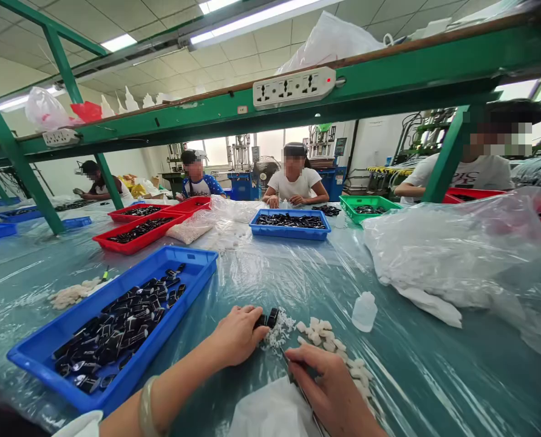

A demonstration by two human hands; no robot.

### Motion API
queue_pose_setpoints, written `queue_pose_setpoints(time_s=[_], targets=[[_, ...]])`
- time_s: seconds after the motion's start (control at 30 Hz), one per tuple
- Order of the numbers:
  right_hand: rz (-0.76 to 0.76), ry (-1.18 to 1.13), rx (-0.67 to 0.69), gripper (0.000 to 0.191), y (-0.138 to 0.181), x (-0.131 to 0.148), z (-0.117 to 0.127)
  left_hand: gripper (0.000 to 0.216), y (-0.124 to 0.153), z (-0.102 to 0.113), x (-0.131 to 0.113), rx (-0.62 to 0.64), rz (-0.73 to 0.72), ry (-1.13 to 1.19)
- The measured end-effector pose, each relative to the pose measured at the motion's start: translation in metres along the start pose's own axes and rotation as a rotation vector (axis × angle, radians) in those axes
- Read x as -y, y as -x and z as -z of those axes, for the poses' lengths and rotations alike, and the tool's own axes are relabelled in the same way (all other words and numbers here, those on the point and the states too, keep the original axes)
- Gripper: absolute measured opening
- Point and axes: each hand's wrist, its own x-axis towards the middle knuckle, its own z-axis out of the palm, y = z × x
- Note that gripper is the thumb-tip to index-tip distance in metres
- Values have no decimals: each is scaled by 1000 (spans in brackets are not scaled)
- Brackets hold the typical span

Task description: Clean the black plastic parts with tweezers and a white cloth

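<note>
My left hand is closed around a small black part, fingers resting low over the table. A second small black piece sits against it, beside a heap of tiny white bits. In my right hand is a slim metal tool that looks like tweezers, its tip pointing at the white bits. Off-white soft lumps lie in a trail just past my right hand. To my left, a large blue tray contains many glossy black parts.
A small white bottle stands right of the lumps. Crumpled clear plastic covers the right side. Red trays, another blue tray and a green tray stand further back, with co-workers seated beyond. A green shelf beam crosses overhead.
</note>
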Motion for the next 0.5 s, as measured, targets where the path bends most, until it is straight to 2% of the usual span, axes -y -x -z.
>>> queue_pose_setpoints(time_s=[0.13,0.37,0.5], targets=[[-1,18,-11,22,0,0,1,40,8,2,1,-14,31,-15],[5,54,-19,23,-5,2,4,30,-1,-1,-1,-64,73,-68],[1,64,-21,22,-6,-2,4,34,-5,-6,3,-98,89,-60]])
